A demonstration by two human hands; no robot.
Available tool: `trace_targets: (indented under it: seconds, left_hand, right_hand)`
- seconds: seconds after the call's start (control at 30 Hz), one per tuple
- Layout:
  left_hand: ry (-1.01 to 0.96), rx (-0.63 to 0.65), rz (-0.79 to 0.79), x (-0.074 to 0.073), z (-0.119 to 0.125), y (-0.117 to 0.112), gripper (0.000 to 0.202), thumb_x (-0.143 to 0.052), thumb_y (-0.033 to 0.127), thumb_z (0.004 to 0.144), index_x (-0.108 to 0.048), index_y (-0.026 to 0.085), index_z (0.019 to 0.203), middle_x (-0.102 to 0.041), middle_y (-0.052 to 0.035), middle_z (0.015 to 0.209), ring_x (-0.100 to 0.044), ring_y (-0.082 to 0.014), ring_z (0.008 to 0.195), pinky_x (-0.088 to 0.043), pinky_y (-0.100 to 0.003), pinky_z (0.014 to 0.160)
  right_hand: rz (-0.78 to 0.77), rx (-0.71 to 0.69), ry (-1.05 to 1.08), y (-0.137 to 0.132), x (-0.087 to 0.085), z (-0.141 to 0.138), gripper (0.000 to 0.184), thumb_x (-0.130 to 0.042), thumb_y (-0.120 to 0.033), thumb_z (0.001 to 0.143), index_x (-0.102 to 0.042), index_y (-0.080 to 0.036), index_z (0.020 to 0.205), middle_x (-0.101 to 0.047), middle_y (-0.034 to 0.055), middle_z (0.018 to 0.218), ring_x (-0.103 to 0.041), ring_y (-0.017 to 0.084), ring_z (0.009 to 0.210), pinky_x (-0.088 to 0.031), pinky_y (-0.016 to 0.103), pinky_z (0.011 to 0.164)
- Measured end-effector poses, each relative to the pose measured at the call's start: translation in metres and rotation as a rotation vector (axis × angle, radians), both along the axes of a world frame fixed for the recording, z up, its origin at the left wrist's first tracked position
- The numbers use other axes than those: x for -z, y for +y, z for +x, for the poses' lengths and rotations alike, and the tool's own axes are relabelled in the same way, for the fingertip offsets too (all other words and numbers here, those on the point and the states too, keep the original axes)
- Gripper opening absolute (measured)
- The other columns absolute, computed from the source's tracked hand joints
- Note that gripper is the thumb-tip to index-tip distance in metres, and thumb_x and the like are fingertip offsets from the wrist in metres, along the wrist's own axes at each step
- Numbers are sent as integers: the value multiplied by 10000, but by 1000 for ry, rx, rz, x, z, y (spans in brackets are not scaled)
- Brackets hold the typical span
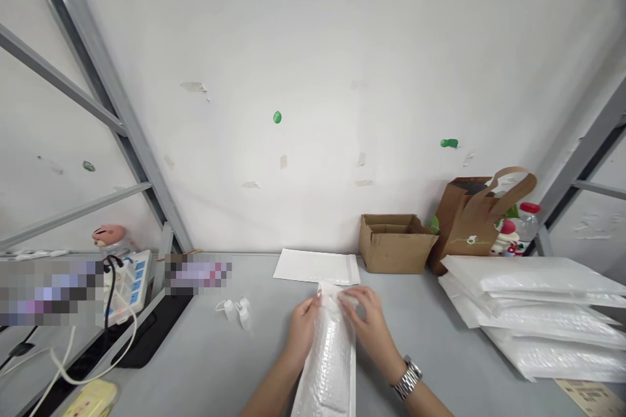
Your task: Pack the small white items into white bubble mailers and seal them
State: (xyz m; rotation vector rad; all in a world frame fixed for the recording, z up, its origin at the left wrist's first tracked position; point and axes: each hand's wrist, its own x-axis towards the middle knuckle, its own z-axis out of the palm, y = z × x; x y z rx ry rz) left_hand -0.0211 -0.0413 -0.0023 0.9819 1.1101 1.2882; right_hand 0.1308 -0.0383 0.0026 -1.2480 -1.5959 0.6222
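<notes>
A white bubble mailer (332,358) stretches from the near edge of the view up to my two hands. My left hand (304,326) pinches its upper left edge between thumb and fingers. At the upper right corner, the thumb and fingers of my right hand (364,313) close on the mailer's end; a metal watch sits on that wrist. Just behind lies a flat white mailer (315,266) on the grey table (215,365). To the left stand several small white plastic bottles (243,318) with looped caps.
An open cardboard box (398,253) and a brown paper bag (467,228) stand against the wall. Stacked white mailers (542,313) fill the right side. At left are a black mat (151,332), a power strip (128,287) with cables, and a yellow case (92,399). Metal frame posts flank the table.
</notes>
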Motion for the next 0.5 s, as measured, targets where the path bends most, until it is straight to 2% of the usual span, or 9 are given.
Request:
trace_targets:
  seconds: [0.07, 0.1, 0.13, 0.2, 0.27, 0.33, 0.43, 0.5]
  left_hand:
    - [-28, -39, -7, -3, -5, 1, 450, -579, 578, 671, -649, 137, 725, -629, -6, 617, -563, -172, 627, -413, -265, 639]
    - [-48, -58, -12, -4, -7, 2, 453, -561, 578, 690, -645, 138, 760, -639, -11, 635, -575, -173, 630, -421, -267, 639]
    - [-75, -71, -19, -6, -8, 1, 452, -547, 576, 706, -638, 140, 781, -644, -13, 641, -583, -171, 622, -427, -266, 626]
    - [-144, -65, -42, -10, -8, 1, 438, -563, 566, 706, -625, 143, 803, -652, -18, 644, -598, -172, 599, -435, -262, 586]
    - [-195, -29, -66, -11, -5, -1, 421, -664, 516, 641, -621, 141, 828, -671, -30, 674, -619, -182, 610, -449, -263, 579]
    - [-207, 10, -92, -12, -3, -2, 442, -761, 429, 558, -621, 136, 858, -692, -54, 735, -641, -201, 653, -470, -275, 610]
    - [-210, 36, -142, -11, -2, -3, 448, -806, 350, 512, -624, 120, 850, -705, -89, 774, -656, -222, 677, -490, -305, 641]
    - [-212, 51, -165, -12, -3, -4, 436, -807, 343, 514, -630, 109, 836, -709, -105, 767, -661, -234, 671, -497, -322, 640]
  right_hand:
    - [-47, 109, 118, 3, 0, 3, 420, -576, -486, 737, -577, -236, 1074, -561, 70, 1016, -499, 239, 974, -380, 392, 887]
    - [-129, 83, 167, 3, -1, 3, 460, -586, -510, 718, -573, -226, 1080, -569, 67, 986, -520, 236, 928, -409, 382, 844]
    - [-244, -2, 206, 2, -2, 3, 461, -581, -535, 711, -593, -209, 1038, -584, 59, 923, -542, 227, 853, -436, 363, 779]
    - [-491, -281, 263, -2, -5, 0, 435, -540, -570, 731, -639, -171, 872, -603, 41, 777, -554, 193, 698, -447, 320, 662]
    - [-641, -521, 313, -8, -7, -5, 451, -509, -572, 759, -645, -142, 777, -614, 34, 701, -553, 172, 638, -435, 297, 634]
    - [-671, -595, 346, -12, -6, -8, 457, -526, -567, 753, -643, -126, 774, -627, 34, 695, -560, 168, 643, -428, 286, 643]
    - [-579, -506, 335, -9, -3, -8, 449, -555, -566, 729, -626, -125, 769, -623, 25, 685, -545, 157, 624, -419, 264, 595]
    - [-488, -433, 358, -5, -1, -6, 424, -570, -549, 727, -607, -141, 839, -610, 9, 680, -517, 135, 568, -401, 241, 517]
